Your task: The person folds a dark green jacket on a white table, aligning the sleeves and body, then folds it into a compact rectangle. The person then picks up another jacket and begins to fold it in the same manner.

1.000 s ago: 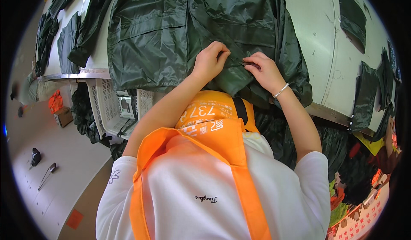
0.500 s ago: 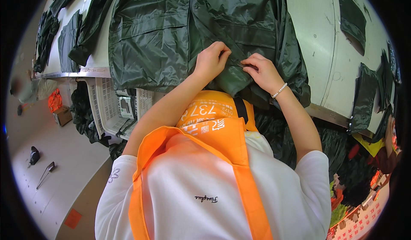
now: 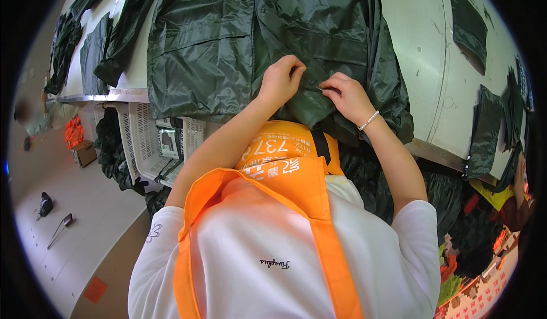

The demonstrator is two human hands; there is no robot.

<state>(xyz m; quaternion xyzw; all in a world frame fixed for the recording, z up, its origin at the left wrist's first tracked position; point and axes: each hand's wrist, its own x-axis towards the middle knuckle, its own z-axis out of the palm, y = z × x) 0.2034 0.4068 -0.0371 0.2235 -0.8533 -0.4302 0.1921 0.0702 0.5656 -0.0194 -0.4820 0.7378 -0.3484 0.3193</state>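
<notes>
A dark green, shiny jacket (image 3: 199, 57) lies spread over the table edge in front of me, its zipped front near the middle. My left hand (image 3: 282, 78) pinches the cloth of the front opening between thumb and fingers. Just right of it, my right hand (image 3: 346, 95), with a beaded bracelet at the wrist, is closed in a pinch low on the jacket front. A small dark sliver shows at its fingertips, too small to name. The lower hem hangs towards my orange apron (image 3: 285, 142).
More dark green garment pieces lie on the light table (image 3: 416, 51) at left and right. Below its left edge stands a white plastic basket (image 3: 139, 142) with packaged items. A cardboard box (image 3: 84, 153) and an orange bag (image 3: 74, 131) sit farther left. Another person is at far left.
Both hands stay almost in place. The dark thing in my right fingers shows less than before, and that hand has shifted slightly left.
</notes>
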